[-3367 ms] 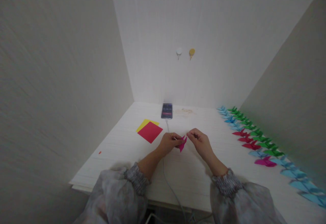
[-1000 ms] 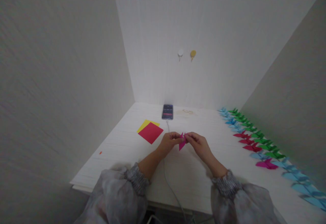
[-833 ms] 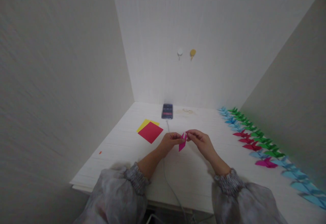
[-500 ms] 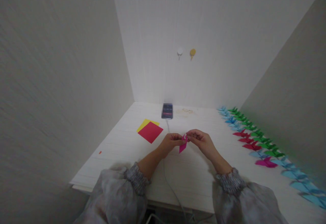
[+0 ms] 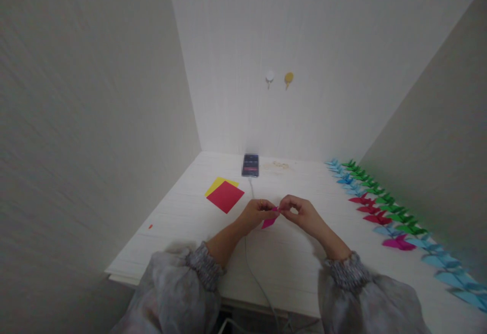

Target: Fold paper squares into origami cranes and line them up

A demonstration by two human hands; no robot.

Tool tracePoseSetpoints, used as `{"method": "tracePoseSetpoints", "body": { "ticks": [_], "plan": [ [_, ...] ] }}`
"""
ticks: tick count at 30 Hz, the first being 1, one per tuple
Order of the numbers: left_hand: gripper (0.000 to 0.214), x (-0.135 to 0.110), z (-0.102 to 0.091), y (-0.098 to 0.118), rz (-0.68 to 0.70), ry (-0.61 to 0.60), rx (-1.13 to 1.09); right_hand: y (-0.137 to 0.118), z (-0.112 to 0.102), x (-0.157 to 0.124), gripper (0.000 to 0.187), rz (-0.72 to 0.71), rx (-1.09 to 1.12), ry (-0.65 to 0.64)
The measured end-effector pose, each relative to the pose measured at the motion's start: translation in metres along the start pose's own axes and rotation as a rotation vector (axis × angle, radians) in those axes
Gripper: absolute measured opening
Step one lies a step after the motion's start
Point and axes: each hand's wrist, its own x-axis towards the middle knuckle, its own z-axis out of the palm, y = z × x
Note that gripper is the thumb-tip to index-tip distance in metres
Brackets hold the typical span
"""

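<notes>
A small folded piece of pink paper (image 5: 269, 222) is held between both hands above the white table. My left hand (image 5: 259, 212) pinches it from the left, and its lower end points down and to the left beneath the fingers. From the other side, the thumb and fingertips of my right hand (image 5: 297, 208) close on its upper right end. The fingertips hide most of the upper folds. Left of my left hand, a red paper square (image 5: 225, 197) lies partly over a yellow paper square (image 5: 217, 182).
Rows of folded paper cranes (image 5: 395, 216) in blue, green, red and pink line the table's right side. A phone (image 5: 250, 165) with a cable (image 5: 249, 263) lies at the back. An orange scrap (image 5: 150, 226) lies at left. Two hooks (image 5: 288, 78) hang on the wall.
The pink paper has turned, its lower end swinging left and more flat. My right hand has lowered slightly at its upper end; both hands still hold it.
</notes>
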Motion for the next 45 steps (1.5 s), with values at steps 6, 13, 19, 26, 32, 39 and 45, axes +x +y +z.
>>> {"method": "tracePoseSetpoints", "body": {
  "ticks": [6,13,19,26,32,39,45],
  "plan": [
    [0.029,0.000,-0.001,-0.001,0.003,0.034,0.115,-0.003,-0.002,-0.003,0.004,-0.160,-0.220,-0.034],
    [0.027,0.002,-0.001,-0.003,0.087,0.068,0.080,-0.004,0.004,-0.003,0.009,-0.321,-0.342,0.054],
    [0.026,0.003,0.001,-0.005,0.135,0.127,0.053,0.001,0.012,-0.003,0.009,-0.424,-0.470,0.168],
    [0.027,0.000,-0.001,-0.003,0.171,0.190,0.243,0.002,0.007,-0.004,0.016,-0.465,-0.701,0.142],
    [0.024,0.001,-0.002,-0.001,0.131,0.168,0.340,-0.002,0.005,-0.004,0.020,-0.512,-0.814,0.048],
    [0.024,0.003,-0.002,-0.002,0.166,0.166,0.427,-0.005,0.012,-0.003,0.021,-0.505,-0.888,0.108],
    [0.025,0.001,0.000,0.000,0.187,0.186,0.339,0.000,0.008,-0.004,0.016,-0.536,-0.805,0.119]
  ]
}}
